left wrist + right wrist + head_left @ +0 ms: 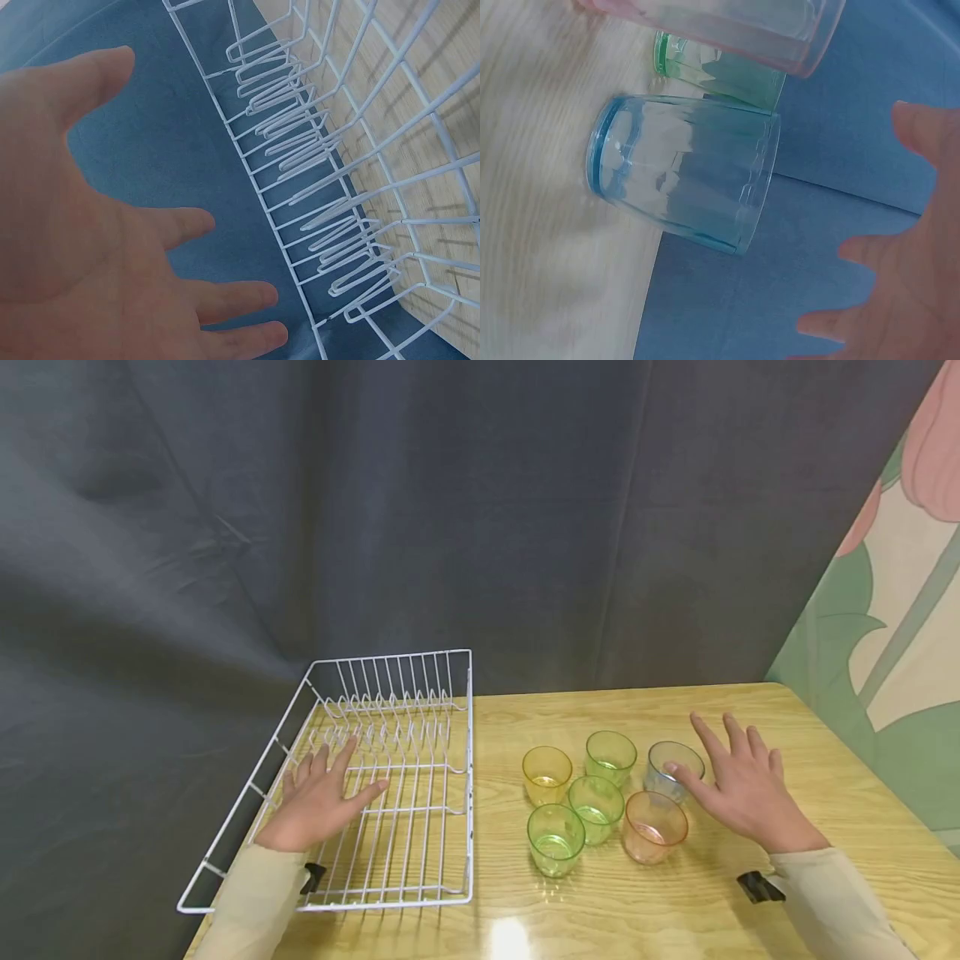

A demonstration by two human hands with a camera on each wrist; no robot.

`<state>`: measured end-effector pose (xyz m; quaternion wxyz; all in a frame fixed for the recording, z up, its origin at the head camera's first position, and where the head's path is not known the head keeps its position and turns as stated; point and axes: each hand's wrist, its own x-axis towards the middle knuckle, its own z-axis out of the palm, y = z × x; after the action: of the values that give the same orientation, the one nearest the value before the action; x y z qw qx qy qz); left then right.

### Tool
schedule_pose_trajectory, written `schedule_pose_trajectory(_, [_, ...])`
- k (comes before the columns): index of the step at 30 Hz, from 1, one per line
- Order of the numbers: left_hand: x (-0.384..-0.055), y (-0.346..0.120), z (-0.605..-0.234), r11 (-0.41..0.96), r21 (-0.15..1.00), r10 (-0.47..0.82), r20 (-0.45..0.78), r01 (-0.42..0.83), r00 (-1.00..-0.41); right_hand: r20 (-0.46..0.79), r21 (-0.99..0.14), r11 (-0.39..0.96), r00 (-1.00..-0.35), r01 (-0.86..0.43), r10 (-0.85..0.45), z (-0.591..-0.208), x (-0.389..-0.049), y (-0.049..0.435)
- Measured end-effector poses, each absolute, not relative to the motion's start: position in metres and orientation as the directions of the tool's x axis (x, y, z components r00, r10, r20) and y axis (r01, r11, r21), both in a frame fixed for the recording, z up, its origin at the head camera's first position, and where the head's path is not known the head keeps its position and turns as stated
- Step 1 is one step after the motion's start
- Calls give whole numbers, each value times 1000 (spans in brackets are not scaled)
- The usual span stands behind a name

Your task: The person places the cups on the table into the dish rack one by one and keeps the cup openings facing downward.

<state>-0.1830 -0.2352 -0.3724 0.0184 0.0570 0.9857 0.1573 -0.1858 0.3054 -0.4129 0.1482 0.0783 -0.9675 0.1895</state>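
Observation:
Over the white wire dish rack (468,777) at the left, my left hand (318,802) is held with fingers spread, holding nothing. The left wrist view shows that hand (112,225) beside the rack's row of wire prongs (300,150). My right hand (750,789), also spread and holding nothing, hovers right of the clustered tumblers. Nearest it are a blue tumbler (663,785), overlapped by the thumb in the head view, and a pink-orange tumbler (654,839). Green tumblers (555,852) and a yellow tumbler (546,781) stand upright to the left of these.
Everything stands on a wooden table (517,718). A dark cloth (525,527) hangs behind its back edge and along the left. Floral fabric (885,635) with pink tulips covers the right side.

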Motion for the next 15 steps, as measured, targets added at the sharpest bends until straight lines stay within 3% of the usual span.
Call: schedule_pose_trajectory(15, [-185, -236, -377, 949, 296, 120, -19, 109, -993, 307, -343, 920, -948, -190, -82, -414, -185, 312])
